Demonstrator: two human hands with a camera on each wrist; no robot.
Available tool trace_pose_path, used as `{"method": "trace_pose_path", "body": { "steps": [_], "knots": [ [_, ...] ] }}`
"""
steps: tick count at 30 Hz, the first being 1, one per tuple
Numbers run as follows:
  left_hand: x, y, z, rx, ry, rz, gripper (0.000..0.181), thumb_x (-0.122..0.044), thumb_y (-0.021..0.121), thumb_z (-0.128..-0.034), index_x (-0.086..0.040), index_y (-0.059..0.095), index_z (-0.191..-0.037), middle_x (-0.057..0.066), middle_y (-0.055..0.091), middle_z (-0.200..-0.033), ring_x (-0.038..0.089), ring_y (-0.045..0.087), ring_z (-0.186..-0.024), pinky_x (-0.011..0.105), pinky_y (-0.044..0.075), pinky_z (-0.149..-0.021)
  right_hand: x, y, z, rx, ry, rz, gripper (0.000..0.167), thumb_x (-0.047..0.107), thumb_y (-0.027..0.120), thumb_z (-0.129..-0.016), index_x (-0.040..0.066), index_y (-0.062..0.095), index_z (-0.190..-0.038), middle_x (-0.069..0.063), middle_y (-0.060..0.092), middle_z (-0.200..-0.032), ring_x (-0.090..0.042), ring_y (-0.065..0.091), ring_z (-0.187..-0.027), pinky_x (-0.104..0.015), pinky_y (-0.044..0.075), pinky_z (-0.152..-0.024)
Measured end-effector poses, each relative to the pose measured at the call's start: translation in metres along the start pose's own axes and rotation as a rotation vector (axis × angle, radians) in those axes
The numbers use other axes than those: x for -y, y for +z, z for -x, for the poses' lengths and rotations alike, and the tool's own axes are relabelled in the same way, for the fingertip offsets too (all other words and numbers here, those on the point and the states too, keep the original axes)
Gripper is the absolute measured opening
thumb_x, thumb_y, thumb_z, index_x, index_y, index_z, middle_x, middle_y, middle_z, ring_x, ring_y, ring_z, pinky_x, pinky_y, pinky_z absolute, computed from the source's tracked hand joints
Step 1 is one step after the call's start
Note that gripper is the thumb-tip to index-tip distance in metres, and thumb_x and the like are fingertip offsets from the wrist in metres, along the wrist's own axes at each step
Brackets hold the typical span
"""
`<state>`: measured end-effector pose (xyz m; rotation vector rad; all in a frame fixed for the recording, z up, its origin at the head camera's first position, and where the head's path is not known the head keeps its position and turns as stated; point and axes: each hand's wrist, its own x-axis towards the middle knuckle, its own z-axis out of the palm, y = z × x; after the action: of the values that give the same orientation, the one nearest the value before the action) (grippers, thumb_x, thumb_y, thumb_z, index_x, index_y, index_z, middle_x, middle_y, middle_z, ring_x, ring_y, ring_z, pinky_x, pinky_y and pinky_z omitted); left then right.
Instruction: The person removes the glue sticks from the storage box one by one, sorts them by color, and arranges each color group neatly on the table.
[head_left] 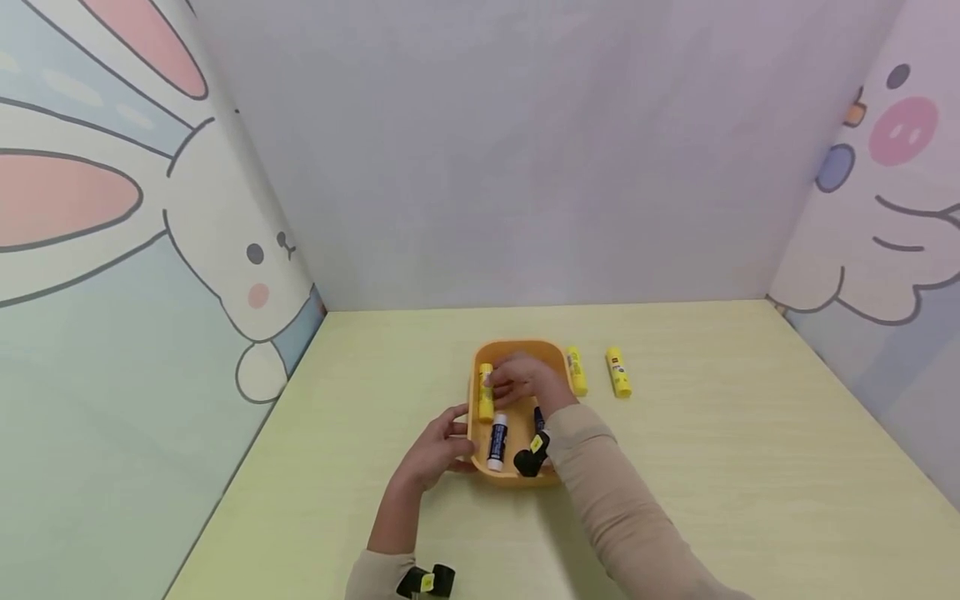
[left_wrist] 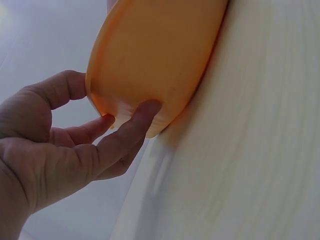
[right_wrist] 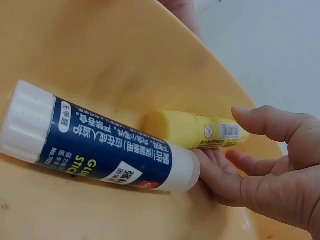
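An orange plastic basket (head_left: 517, 482) stands on the table. My left hand (head_left: 437, 447) holds its left side, with the thumb at the rim (left_wrist: 92, 80) and fingertips on the outer wall. Inside the basket, my right hand (head_left: 525, 379) pinches a yellow glue stick (head_left: 486, 400) by the left wall. The right wrist view shows thumb and fingers around this yellow glue stick (right_wrist: 195, 131). Closer to me in the basket lies a white-and-blue glue stick (head_left: 497, 443). Another dark-blue stick (head_left: 538, 419) is partly hidden by my right wrist.
Two more yellow glue sticks lie on the table right of the basket, one (head_left: 577, 372) close against it and one (head_left: 618, 372) farther off. A plain wall (head_left: 525, 167) rises behind the table, and printed cartoon panels (head_left: 112, 375) flank it.
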<state>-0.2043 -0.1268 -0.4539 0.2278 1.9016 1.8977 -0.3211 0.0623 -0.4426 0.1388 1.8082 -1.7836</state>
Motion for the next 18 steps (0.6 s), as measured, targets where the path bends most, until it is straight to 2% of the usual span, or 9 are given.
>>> {"method": "trace_pose_path", "body": {
  "steps": [3,7,11,18],
  "knots": [
    [0.0001,0.0000,0.0009,-0.004,-0.001,-0.005,0.070,0.002,0.058,-0.0807,-0.003,0.028,-0.143,0.030,0.045,-0.123,0.039,0.057,-0.098,0.050,0.052,-0.072,-0.0001,0.0035,-0.0002,0.013,-0.005,0.006,0.018,-0.010,0.059,-0.081,-0.006,0.053,-0.098,-0.016,0.053,-0.086,-0.025,0.054,-0.073,-0.045,0.053,-0.071],
    [0.0014,-0.0005,0.0004,-0.011,-0.009,-0.024,0.068,0.001,0.059,-0.0809,-0.005,0.031,-0.143,0.028,0.046,-0.121,0.037,0.059,-0.096,0.047,0.053,-0.071,0.0001,0.0069,-0.0006,0.010,0.008,-0.022,0.018,-0.013,0.058,-0.080,0.001,0.046,-0.085,-0.015,0.050,-0.086,-0.025,0.052,-0.073,-0.045,0.053,-0.069],
    [0.0036,-0.0019,-0.0001,-0.019,-0.018,-0.034,0.067,0.000,0.060,-0.0812,-0.007,0.033,-0.142,0.026,0.047,-0.120,0.035,0.060,-0.093,0.046,0.054,-0.070,-0.0001,0.0086,-0.0008,0.012,0.004,-0.018,0.020,-0.012,0.058,-0.081,0.002,0.044,-0.084,-0.014,0.050,-0.088,-0.026,0.052,-0.075,-0.044,0.053,-0.068],
    [0.0057,-0.0028,-0.0009,-0.025,-0.020,-0.026,0.065,0.000,0.060,-0.0811,-0.008,0.035,-0.141,0.026,0.048,-0.119,0.034,0.061,-0.092,0.048,0.053,-0.071,0.0027,0.0070,0.0041,0.017,-0.030,0.021,0.023,-0.008,0.058,-0.082,0.001,0.045,-0.099,-0.014,0.050,-0.092,-0.025,0.052,-0.076,-0.044,0.053,-0.072]
  ]
}}
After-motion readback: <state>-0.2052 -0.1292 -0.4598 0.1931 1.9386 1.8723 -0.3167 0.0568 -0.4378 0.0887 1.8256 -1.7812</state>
